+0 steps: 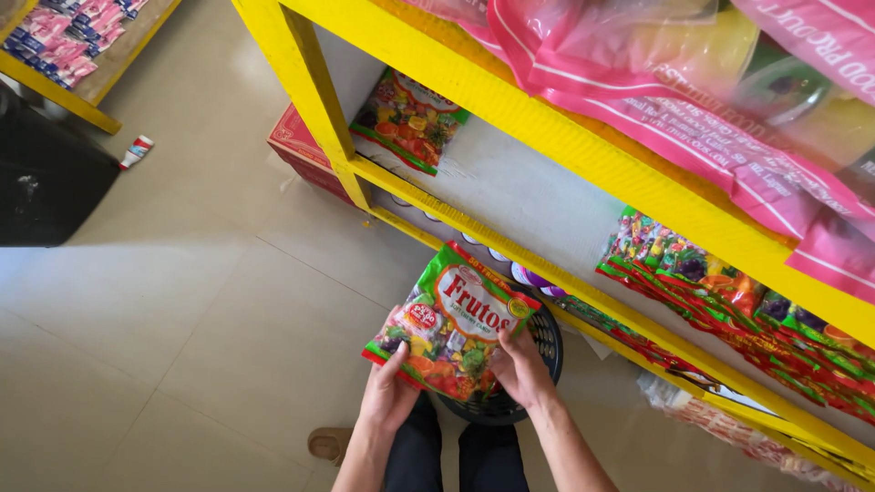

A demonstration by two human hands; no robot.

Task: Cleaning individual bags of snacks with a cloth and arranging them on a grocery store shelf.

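Yellow-painted shelving (510, 100) fills the upper right of your view, its frame running diagonally, with a pale tiled floor (182, 301) spreading out below and to the left. On the top tier lie large pink plastic bags (693, 118), slightly blurred by closeness. On the middle shelf board a row of green-and-red candy packets (729, 292) overlaps toward the right, and one single packet of the same kind (410, 118) lies apart near the left upright. A red carton (296, 150) stands on the floor behind that upright. A black mesh basket (538, 364) sits on the floor in front of the lowest tier, just beside your legs. A second yellow shelf (64, 55) with small pink and blue packets shows at the upper left, and a small tube (137, 150) lies on the floor near it. You hold one candy bag (451, 323), green with a red band and printed fruit, flat and tilted, above the basket and in front of the lowest shelf edge. Your left hand (387, 392) grips its lower left corner, thumb on top, fingers underneath. Your right hand (519, 364) is closed on its lower right edge, fingers lying over the front. A sandal toe (328, 444) shows below your left forearm.
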